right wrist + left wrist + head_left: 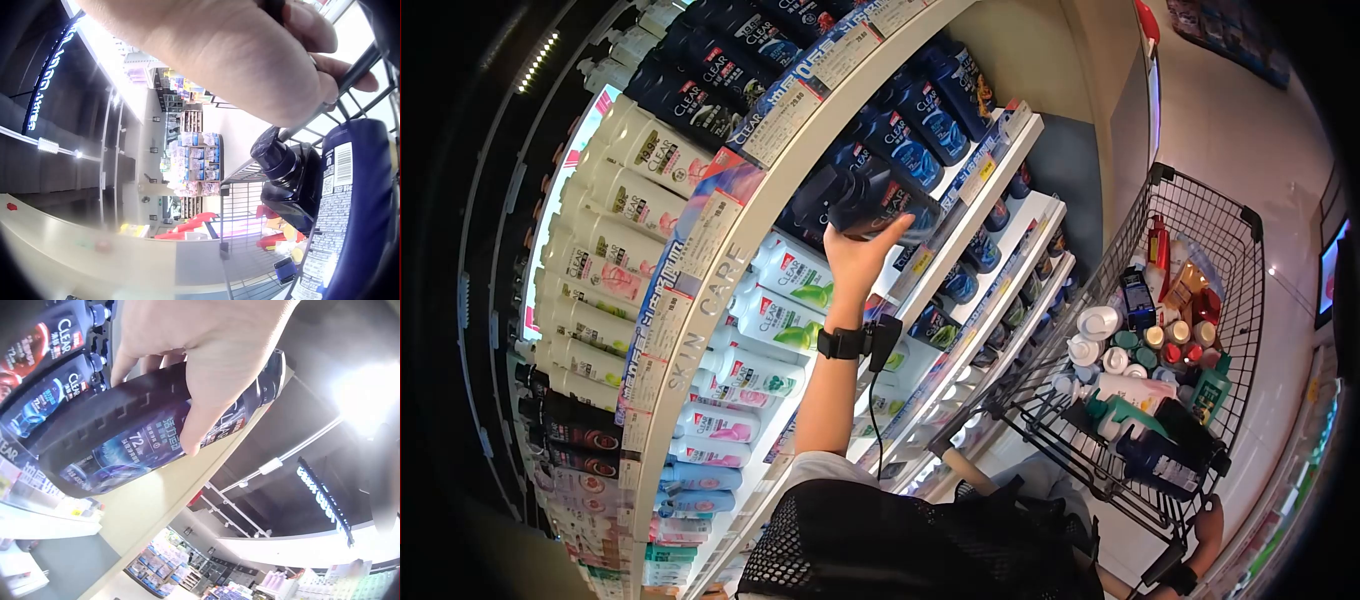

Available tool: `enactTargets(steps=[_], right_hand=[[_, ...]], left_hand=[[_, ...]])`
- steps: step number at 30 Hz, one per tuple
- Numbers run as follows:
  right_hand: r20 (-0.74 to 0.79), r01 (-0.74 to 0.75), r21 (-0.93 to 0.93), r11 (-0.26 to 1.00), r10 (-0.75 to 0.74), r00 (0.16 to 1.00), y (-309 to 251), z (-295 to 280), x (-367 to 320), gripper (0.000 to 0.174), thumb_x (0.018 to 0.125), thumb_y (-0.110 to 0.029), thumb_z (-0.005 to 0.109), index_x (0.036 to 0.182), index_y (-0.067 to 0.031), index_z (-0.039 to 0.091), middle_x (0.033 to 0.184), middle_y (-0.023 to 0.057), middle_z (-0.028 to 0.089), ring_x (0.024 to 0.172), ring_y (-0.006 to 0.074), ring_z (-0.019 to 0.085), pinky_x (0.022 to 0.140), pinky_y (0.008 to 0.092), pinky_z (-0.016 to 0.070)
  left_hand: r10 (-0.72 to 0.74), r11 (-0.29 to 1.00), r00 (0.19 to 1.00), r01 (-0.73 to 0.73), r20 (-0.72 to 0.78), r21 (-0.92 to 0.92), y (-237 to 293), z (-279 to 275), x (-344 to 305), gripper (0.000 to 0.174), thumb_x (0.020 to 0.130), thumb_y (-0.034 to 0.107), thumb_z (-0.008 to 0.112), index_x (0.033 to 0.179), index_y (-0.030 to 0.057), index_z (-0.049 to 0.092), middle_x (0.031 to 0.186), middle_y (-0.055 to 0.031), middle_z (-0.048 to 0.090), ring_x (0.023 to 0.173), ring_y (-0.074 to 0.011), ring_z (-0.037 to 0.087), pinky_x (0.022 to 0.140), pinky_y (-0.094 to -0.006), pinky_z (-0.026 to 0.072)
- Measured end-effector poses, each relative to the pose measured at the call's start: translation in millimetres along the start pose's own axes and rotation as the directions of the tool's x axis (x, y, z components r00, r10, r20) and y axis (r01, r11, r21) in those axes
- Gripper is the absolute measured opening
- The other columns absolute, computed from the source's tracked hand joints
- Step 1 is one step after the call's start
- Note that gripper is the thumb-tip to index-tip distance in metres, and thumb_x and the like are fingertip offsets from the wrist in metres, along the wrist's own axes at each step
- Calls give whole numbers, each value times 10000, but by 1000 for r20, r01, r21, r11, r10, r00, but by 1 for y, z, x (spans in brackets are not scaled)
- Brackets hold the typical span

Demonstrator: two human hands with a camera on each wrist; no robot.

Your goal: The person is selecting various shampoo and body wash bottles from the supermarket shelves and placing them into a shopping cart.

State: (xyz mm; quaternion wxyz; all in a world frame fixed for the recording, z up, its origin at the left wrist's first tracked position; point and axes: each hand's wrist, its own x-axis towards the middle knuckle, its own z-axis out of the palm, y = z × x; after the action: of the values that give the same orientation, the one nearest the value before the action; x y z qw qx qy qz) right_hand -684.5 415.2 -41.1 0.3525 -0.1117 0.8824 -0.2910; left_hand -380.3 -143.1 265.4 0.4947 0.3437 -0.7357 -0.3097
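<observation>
My left hand point(862, 262) grips a dark navy shampoo bottle point(880, 198) at the shelf. In the left wrist view the bottle point(125, 434) lies tilted, thumb across its label and fingers round the far side, beside similar bottles point(53, 394) with pumps. At lower right in the head view, my right hand point(1208, 528) is at the near end of the shopping cart point(1248, 290). The right wrist view has its fingers curled over the cart's dark bar point(362, 65), above a black pump bottle point(290, 181) and a large navy bottle point(350, 206).
White shelves point(990, 150) hold rows of dark bottles, and white bottles point(775, 320) stand nearer. A price-label strip point(790, 110) runs along the upper shelf edge. Bottles and packages, including a green bottle point(1212, 385), fill the cart. Floor point(1220, 130) lies beyond it.
</observation>
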Motion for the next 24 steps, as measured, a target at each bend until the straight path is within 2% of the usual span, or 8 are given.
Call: enactTargets(steps=[4, 6, 8, 10, 11, 14, 20, 24], right_hand=[[-4, -13, -2, 1000, 13, 1000, 6, 0, 1, 194, 817, -36, 424, 1004, -33, 474, 545, 130, 552, 476, 205, 577, 461, 324, 446], [-6, -12, -5, 1000, 12, 1000, 5, 1, 1, 191, 823, -43, 427, 1008, -38, 473, 544, 130, 551, 473, 208, 577, 462, 323, 447], [-3, -10, -13, 1000, 10, 1000, 0, 0, 0, 191, 824, -46, 429, 1010, -41, 473, 543, 130, 550, 472, 208, 578, 461, 322, 446], [-3, -8, -22, 1000, 8, 1000, 1, 0, -1, 192, 824, -48, 430, 1011, -43, 473, 541, 130, 549, 471, 209, 578, 460, 321, 446], [4, -13, -6, 1000, 13, 1000, 4, 0, 1, 192, 825, -51, 432, 1012, -44, 473, 540, 130, 549, 470, 209, 577, 460, 320, 445], [3, -8, 8, 1000, 8, 1000, 4, 0, 2, 192, 825, -53, 433, 1013, -42, 473, 537, 128, 547, 468, 207, 576, 459, 318, 444], [-2, 1, 14, 1000, -1, 1000, 4, 1, 1, 203, 821, -50, 429, 1019, -35, 470, 536, 126, 547, 473, 203, 577, 461, 316, 445], [31, -6, 11, 1000, 6, 999, 10, 0, 5, 213, 821, -62, 433, 1028, -32, 470, 542, 123, 547, 471, 206, 575, 463, 320, 445]], left_hand=[[-179, 981, 983, 182, -41, 65, -27, -1, 34, 422, 599, 78, 790, 955, 1, 578, 825, -63, 633, 715, -118, 584, 688, -257, 477], [3, 993, 998, 5, -61, 121, -35, 7, 41, 448, 596, 67, 787, 973, -8, 556, 884, -72, 620, 765, -127, 575, 716, -264, 465], [-87, 986, 995, 95, -57, 139, -40, 9, 47, 537, 579, 100, 803, 1016, -35, 522, 957, -99, 603, 824, -147, 571, 752, -264, 458], [-352, 919, 904, 382, -243, 92, -41, 13, 54, 704, 554, 140, 820, 1112, -74, 449, 1046, -140, 567, 919, -192, 558, 827, -283, 440], [-275, 956, 928, 291, -253, 29, -70, 9, 62, 848, 549, 166, 825, 1199, -101, 349, 1130, -167, 510, 1008, -228, 513, 880, -299, 404], [-147, 980, 942, 180, -301, 84, -119, 4, 78, 908, 565, 140, 814, 1255, -98, 273, 1168, -170, 474, 1048, -247, 480, 917, -308, 369], [-153, 986, 965, 135, -211, -96, -104, 17, 77, 612, 608, 75, 782, 1073, -23, 395, 1077, -117, 512, 987, -198, 494, 868, -289, 386], [45, 980, 964, 8, -262, 197, -112, 17, 70, 656, 665, 209, 763, 1118, -60, 372, 1098, -153, 516, 971, -224, 522, 863, -312, 391]])
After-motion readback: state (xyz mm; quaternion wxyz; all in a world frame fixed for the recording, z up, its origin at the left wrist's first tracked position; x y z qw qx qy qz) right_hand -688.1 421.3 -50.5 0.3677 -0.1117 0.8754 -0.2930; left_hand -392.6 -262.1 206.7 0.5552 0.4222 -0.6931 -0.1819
